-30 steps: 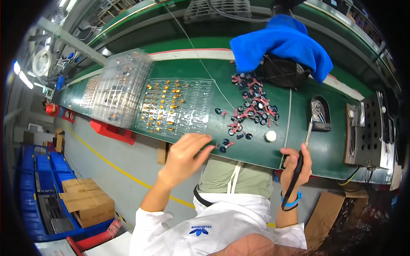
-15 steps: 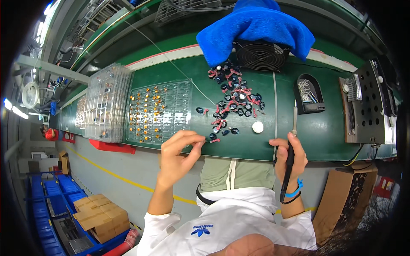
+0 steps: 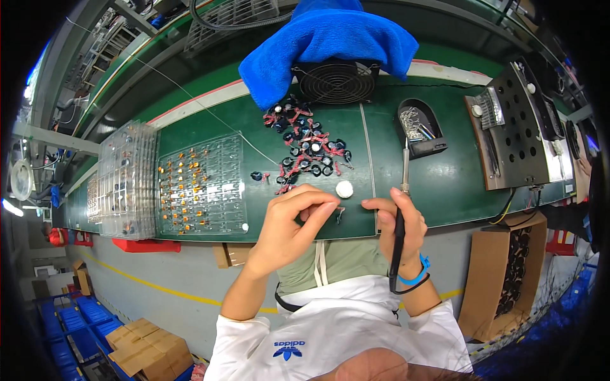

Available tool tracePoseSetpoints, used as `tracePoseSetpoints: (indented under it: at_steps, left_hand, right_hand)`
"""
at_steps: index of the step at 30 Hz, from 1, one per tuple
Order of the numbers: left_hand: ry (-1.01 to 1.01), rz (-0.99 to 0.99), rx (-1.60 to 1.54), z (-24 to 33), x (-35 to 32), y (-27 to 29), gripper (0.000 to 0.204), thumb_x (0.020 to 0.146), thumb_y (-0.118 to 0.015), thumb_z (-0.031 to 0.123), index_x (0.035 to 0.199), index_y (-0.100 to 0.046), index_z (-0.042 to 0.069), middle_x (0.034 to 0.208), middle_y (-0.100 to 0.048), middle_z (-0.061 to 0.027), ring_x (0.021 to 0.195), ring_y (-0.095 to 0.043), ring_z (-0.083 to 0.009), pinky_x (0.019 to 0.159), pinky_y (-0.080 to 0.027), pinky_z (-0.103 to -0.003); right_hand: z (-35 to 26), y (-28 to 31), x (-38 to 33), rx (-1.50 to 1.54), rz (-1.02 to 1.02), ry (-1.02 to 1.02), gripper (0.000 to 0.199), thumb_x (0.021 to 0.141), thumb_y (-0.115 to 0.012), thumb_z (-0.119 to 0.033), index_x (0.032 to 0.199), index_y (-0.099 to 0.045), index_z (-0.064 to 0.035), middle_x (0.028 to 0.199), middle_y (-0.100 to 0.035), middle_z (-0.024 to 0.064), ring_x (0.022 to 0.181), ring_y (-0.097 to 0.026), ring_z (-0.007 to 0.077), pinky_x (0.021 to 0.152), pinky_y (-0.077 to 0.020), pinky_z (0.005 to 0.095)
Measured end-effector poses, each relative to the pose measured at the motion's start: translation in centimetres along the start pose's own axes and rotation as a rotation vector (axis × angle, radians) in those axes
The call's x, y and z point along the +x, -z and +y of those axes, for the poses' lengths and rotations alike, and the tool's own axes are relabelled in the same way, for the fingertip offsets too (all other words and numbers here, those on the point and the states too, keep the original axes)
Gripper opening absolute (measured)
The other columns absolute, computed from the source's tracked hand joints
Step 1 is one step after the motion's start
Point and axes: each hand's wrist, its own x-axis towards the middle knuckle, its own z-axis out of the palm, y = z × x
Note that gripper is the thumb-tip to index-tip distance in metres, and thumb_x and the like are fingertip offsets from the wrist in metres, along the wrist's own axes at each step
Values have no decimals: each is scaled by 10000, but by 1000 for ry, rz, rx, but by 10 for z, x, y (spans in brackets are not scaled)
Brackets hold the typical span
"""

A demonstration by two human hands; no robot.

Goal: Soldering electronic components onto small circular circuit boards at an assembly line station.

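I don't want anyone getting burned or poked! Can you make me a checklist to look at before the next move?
1. Right hand has a grip on the soldering iron: ok, its fingers hold the black handle.
2. Metal tip away from the left hand: ok, they're apart.
3. Left hand pinching a small part: cannot tell; one shows right by its fingertips.
4. Iron cool: cannot tell by looking.
5. Fan free of the blue towel: not ok, it's draped over the top.

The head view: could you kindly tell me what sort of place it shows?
Probably an electronics assembly workshop, judging by the apparent soldering iron in the right hand, the black parts with red wires, and the stacked clear trays.
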Motion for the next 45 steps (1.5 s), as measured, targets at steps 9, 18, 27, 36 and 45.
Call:
tracePoseSetpoints:
  at_steps: [9,18,27,36,45]
  left_hand:
    - [-182,154,240,-13,25,-26,118,929,-718,-25,1043,-744,-40,920,-706,-113,716,-670,-178,624,-534,-287]
    - [-273,206,395,-14,15,-24,196,865,-734,-3,1054,-703,-48,970,-670,-166,929,-648,-364,803,-536,-438]
    - [-134,474,778,-31,-41,103,242,863,-726,-50,1095,-734,14,992,-735,-146,910,-684,-337,789,-562,-417]
    - [-54,394,936,-70,-61,169,254,872,-754,-16,1119,-746,43,1004,-750,-124,920,-697,-302,748,-571,-404]
    - [10,577,549,-58,-54,147,178,921,-690,-85,1088,-720,-34,1025,-757,-107,906,-742,-173,843,-598,-315]
  right_hand:
    - [4,-6,1,-125,-58,4,306,872,-742,54,1157,-657,-18,1023,-793,95,651,-681,238,558,-490,317]
    - [0,-3,2,-211,-313,102,364,875,-682,117,1183,-591,-54,1138,-773,184,702,-667,282,623,-542,344]
    - [-2,-7,6,-144,-175,115,420,856,-731,92,1225,-584,-44,1171,-769,166,685,-634,287,619,-527,337]
    - [-1,-8,6,-97,-154,133,455,914,-682,112,1314,-524,-34,1173,-755,224,869,-731,307,711,-557,341]
    - [0,-3,4,-99,-137,117,455,916,-676,119,1318,-519,-26,1162,-760,221,875,-742,310,746,-569,342]
